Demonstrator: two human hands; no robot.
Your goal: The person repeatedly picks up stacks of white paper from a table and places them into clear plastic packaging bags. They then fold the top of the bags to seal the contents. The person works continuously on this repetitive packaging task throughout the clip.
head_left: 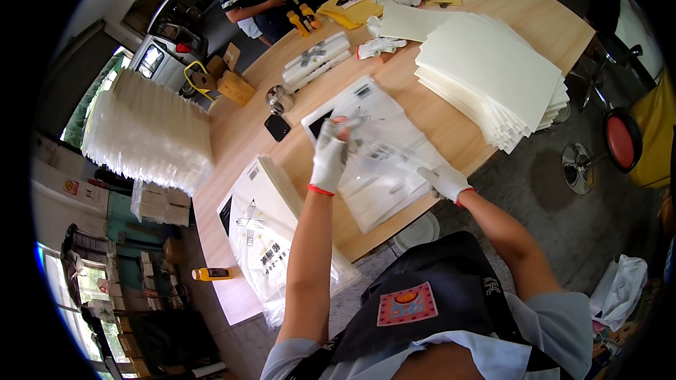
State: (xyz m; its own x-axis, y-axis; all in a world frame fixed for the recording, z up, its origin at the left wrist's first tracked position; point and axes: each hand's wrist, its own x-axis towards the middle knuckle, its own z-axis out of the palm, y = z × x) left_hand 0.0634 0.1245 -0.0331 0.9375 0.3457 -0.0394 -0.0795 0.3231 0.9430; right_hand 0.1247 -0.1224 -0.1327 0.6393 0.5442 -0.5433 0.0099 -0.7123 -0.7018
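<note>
I wear white gloves with red cuffs on both hands. In front of me on the table lies a small pile of clear printed plastic bags (384, 190), with a black block and a drawing showing near its far left edge. My left hand (329, 158) is closed over that side, bare fingertips curled, with clear film at its fingers. At the near right edge, my right hand (445, 181) pinches the film. The top bag looks wrinkled and partly raised between my hands. To the left, a stack of white packs in printed clear bags (264, 239) lies close to my left forearm.
A tall stack of white sheets (493, 70) sits at the right. Far left rises a high pile of film-wrapped packs (148, 127). A phone (277, 127), metal pot (279, 98), rolled bags (317, 60) and juice bottles (212, 274) are on the table. A person (250, 0) stands beyond.
</note>
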